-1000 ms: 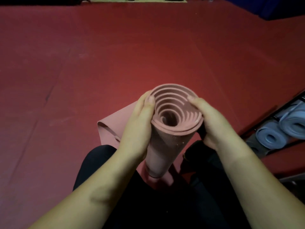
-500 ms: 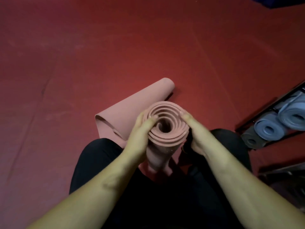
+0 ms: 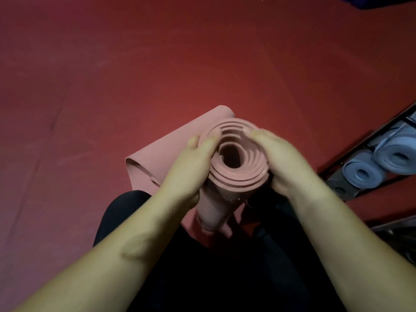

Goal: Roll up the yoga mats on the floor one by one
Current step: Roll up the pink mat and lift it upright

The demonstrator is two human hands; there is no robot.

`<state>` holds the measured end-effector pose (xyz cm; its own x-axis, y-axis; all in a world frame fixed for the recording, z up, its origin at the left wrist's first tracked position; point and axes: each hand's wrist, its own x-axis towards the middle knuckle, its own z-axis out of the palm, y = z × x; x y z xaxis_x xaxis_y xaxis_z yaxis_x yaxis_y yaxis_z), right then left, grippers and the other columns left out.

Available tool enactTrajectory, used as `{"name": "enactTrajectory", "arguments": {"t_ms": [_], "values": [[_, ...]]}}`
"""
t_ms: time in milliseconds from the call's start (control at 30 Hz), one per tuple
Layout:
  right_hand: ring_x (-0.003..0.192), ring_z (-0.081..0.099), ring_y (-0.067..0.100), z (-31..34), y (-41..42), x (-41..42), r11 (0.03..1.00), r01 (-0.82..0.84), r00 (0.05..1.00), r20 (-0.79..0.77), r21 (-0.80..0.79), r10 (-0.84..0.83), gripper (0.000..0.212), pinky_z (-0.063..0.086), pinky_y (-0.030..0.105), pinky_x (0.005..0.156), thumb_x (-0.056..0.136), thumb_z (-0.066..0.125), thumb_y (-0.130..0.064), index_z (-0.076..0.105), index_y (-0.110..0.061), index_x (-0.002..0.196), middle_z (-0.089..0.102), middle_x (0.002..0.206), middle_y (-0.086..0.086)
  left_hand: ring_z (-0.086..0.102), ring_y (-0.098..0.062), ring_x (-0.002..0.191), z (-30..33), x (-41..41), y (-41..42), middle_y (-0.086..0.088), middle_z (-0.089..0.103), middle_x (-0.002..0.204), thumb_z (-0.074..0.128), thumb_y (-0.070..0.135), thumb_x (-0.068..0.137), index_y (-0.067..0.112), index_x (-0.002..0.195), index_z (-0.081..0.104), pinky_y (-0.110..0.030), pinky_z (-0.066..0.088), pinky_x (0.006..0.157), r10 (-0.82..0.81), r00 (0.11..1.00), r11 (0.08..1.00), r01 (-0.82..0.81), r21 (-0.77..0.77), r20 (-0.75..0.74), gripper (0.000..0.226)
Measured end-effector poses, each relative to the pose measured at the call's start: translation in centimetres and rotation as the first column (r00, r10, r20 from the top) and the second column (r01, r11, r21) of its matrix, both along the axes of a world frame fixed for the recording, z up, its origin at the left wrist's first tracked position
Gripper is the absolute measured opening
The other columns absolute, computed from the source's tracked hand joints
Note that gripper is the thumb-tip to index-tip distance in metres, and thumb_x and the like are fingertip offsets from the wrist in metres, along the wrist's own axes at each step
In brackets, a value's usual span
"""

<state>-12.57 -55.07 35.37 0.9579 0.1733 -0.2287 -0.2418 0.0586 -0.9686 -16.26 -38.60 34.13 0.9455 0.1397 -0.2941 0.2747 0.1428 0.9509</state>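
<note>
Now the pink yoga mat (image 3: pixel 238 170) stands on end between the person's knees on the red floor (image 3: pixel 112 75), its loose tail trailing away from the roll, and the spiral has opened wider at its core than half a second ago. Left hand (image 3: pixel 191 167) and right hand (image 3: pixel 286 163) clasp the roll's top from either side, fingers (image 3: pixel 208 143) curling over the rim, so tightening looks unfinished. Right of the roll, blue rolled mats (image 3: pixel 382 163) lie racked.
</note>
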Motion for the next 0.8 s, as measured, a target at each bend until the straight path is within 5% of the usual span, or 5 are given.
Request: {"name": "enactTrajectory", "arguments": {"t_ms": [167,367,533,667,800], "values": [[0.116,0.064,0.014,-3.0,-0.8,-0.8,0.992,-0.090,0.996,-0.013,-0.084,0.089,0.047,0.044,0.045,0.107,0.081,0.070,-0.054,0.068,-0.026,0.118,0.071,0.118,-0.006,0.063,-0.014,0.117,-2.6,-1.3,-0.3,0.008,0.070,0.119,0.060,0.068,0.079,0.032,0.121,0.064,-0.047,0.045,0.105,-0.032,0.999,0.999,0.031,-0.030,-0.021,0.056],[0.105,0.069,0.017,-3.9,0.6,1.3,0.998,0.006,1.000,-0.025,-0.069,-0.008,0.018,0.047,0.046,0.105,0.088,0.072,-0.025,0.070,-0.021,0.105,0.075,0.104,-0.001,0.067,-0.012,0.108,-2.1,1.3,-0.8,0.007,0.075,0.104,0.056,0.022,0.100,0.022,0.106,0.064,-0.040,0.046,0.106,0.031,0.999,0.990,-0.035,-0.134,-0.031,0.010],[0.101,0.070,0.019,-2.7,-0.4,1.8,0.998,0.047,0.998,0.038,-0.044,-0.046,0.022,0.054,0.039,0.095,0.087,0.073,-0.028,0.069,-0.019,0.107,0.075,0.102,0.002,0.065,-0.008,0.110,-1.1,1.2,-0.5,0.009,0.072,0.112,0.057,0.050,0.089,0.029,0.116,0.062,-0.035,0.050,0.098,-0.011,1.000,1.000,0.011,-0.014,0.029,0.034],[0.115,0.065,0.022,-5.1,-0.4,1.9,0.998,-0.039,0.999,-0.037,-0.051,0.037,0.064,0.044,0.047,0.108,0.073,0.079,-0.055,0.065,-0.017,0.123,0.071,0.119,0.004,0.062,-0.007,0.105,-3.5,1.6,-1.0,0.019,0.066,0.103,0.062,0.037,0.095,0.033,0.112,0.058,-0.029,0.047,0.098,-0.005,1.000,0.997,0.004,0.075,0.006,0.018],[0.113,0.066,0.024,-5.6,-0.5,3.9,0.999,-0.019,0.994,-0.104,-0.043,0.015,0.061,0.044,0.047,0.108,0.077,0.075,-0.047,0.065,-0.010,0.123,0.071,0.117,0.009,0.064,-0.007,0.108,-4.2,4.1,-1.1,0.008,0.070,0.114,0.058,0.026,0.099,0.028,0.122,0.060,-0.035,0.048,0.103,-0.050,0.999,0.992,0.049,0.115,0.010,0.024]]}}
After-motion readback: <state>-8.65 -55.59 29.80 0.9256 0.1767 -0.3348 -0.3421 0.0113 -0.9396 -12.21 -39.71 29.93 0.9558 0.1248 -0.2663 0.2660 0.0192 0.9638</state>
